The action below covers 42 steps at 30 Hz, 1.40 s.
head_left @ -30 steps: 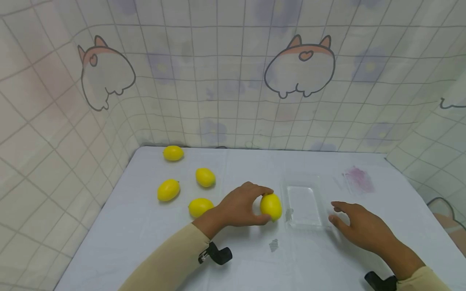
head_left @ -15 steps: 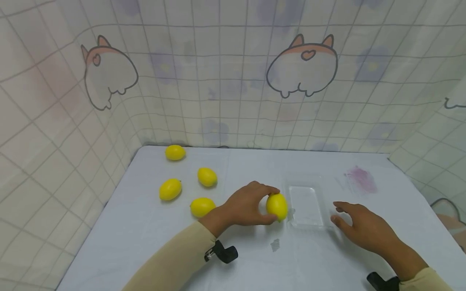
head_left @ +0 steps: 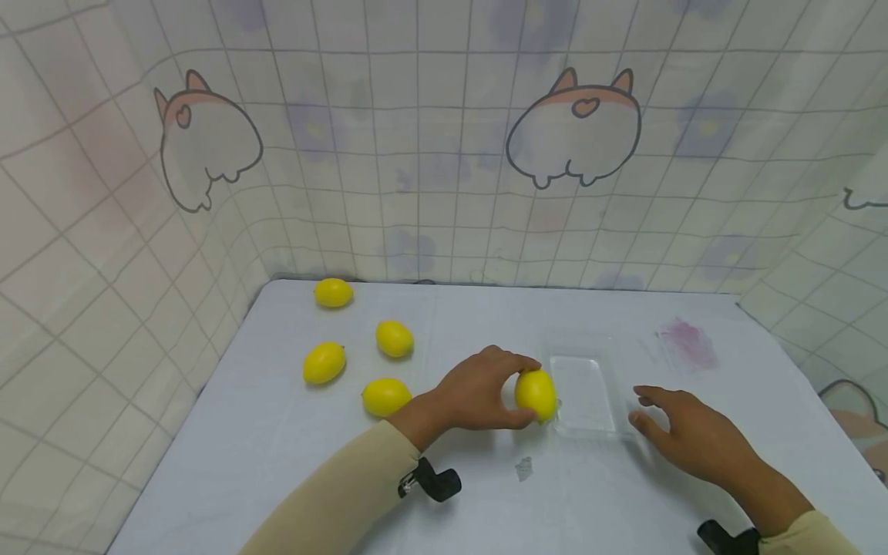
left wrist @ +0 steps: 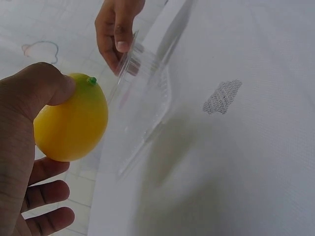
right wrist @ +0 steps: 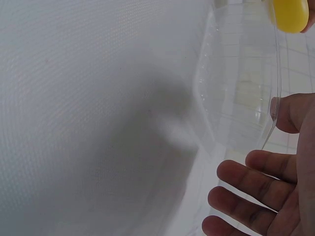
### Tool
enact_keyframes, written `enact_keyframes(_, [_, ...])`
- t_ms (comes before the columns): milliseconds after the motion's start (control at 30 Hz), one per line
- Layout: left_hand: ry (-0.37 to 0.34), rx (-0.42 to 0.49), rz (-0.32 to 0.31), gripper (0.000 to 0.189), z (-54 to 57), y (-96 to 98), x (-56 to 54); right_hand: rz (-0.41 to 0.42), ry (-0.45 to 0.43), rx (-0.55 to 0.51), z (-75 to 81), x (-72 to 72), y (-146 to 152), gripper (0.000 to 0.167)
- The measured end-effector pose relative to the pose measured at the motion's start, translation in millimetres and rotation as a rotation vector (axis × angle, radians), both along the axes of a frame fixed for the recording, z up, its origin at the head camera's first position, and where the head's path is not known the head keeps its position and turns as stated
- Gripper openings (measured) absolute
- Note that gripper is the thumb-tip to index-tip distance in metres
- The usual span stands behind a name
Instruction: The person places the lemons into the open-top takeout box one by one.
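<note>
My left hand (head_left: pixel 482 391) pinches a yellow lemon (head_left: pixel 536 395) between thumb and fingers, just left of a clear plastic container (head_left: pixel 584 430). In the left wrist view the lemon (left wrist: pixel 74 120) shows its green tip beside the thumb, and the lower fingers hang free of it. At the container's right side is my right hand (head_left: pixel 694 432), its fingers loosely spread. The right wrist view has the thumb (right wrist: pixel 290 112) at the container's rim; whether it touches I cannot tell. The container (right wrist: pixel 241 73) holds nothing visible.
Several more lemons lie on the left of the white-covered table (head_left: pixel 229 462): one at the back (head_left: pixel 333 293), others nearer, such as this lemon (head_left: pixel 386 397) beside my left wrist. A grey patch (head_left: pixel 524 469) and a pink stain (head_left: pixel 687 343) mark the cloth. Patterned curtain (head_left: pixel 444 154) surrounds the table.
My left hand has carried the lemon to the right, up to the container's left edge. The right hand and container have stayed about where they were.
</note>
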<state>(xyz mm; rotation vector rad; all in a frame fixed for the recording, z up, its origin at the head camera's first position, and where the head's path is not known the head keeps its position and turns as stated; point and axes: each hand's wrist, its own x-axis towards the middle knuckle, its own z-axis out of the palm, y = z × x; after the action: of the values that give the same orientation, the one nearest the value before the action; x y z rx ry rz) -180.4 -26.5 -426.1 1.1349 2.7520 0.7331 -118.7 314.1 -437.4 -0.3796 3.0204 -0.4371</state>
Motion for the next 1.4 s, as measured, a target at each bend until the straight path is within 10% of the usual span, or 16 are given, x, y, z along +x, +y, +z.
enact_keyframes(1400, [-0.027, 0.05, 0.011, 0.068, -2.9, 26.9, -1.7, -0.02, -0.013, 0.032, -0.3, -1.5, -1.0, 0.059])
